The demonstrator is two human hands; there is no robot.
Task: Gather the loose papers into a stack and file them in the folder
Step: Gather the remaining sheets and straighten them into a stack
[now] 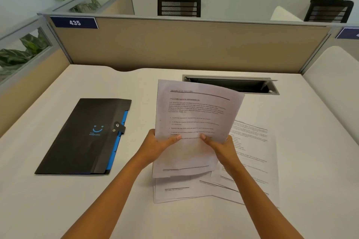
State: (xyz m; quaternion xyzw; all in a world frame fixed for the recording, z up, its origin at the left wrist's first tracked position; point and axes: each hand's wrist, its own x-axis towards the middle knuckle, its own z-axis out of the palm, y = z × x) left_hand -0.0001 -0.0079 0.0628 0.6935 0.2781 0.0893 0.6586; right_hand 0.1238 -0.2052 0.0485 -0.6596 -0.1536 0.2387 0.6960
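Both hands hold up a few printed sheets [194,114] above the white desk, their top edge tilted away from me. My left hand [158,145] grips the sheets' left side and my right hand [219,146] grips the right side, thumbs on the front. More loose papers [254,153] lie spread flat on the desk under and to the right of the held ones. A black folder [81,137] with a blue inner edge and a snap strap lies closed on the desk to the left, apart from both hands.
A beige partition [184,44] with a "435" label closes off the desk's far side. An open cable hatch [231,84] sits in the desk just behind the held sheets. Low partitions stand at left and right.
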